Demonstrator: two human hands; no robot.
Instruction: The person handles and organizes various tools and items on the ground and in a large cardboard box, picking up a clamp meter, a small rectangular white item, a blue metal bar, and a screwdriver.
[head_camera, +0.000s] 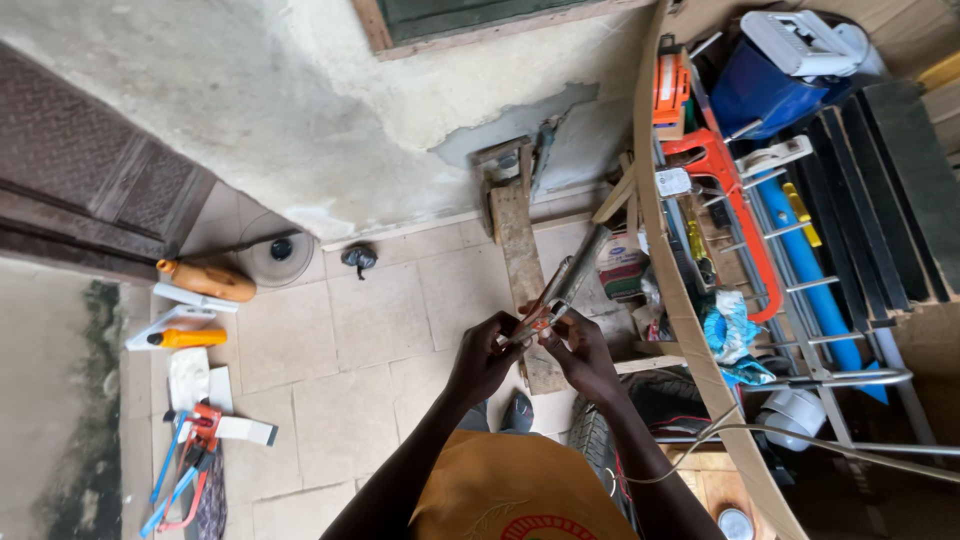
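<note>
I am looking straight down at a tiled floor. My left hand (484, 357) and my right hand (580, 353) meet in front of me, both closed around the near end of a long grey metal tool (566, 283) with a small red part at the grip. The tool's far end points up and to the right, over a wooden plank (516, 245). Both fingers sets pinch close together at the red part. Below the hands I see my orange shirt and a dark shoe (517, 412).
A curved wooden cart edge (668, 270) runs down the right, holding a red hacksaw frame (728, 185), blue pipe (806, 262), blue container and metal rack. Orange bottles (205, 279), white pieces and blue-red tools (190, 465) lie at the left. A tyre (600, 445) sits by my right arm.
</note>
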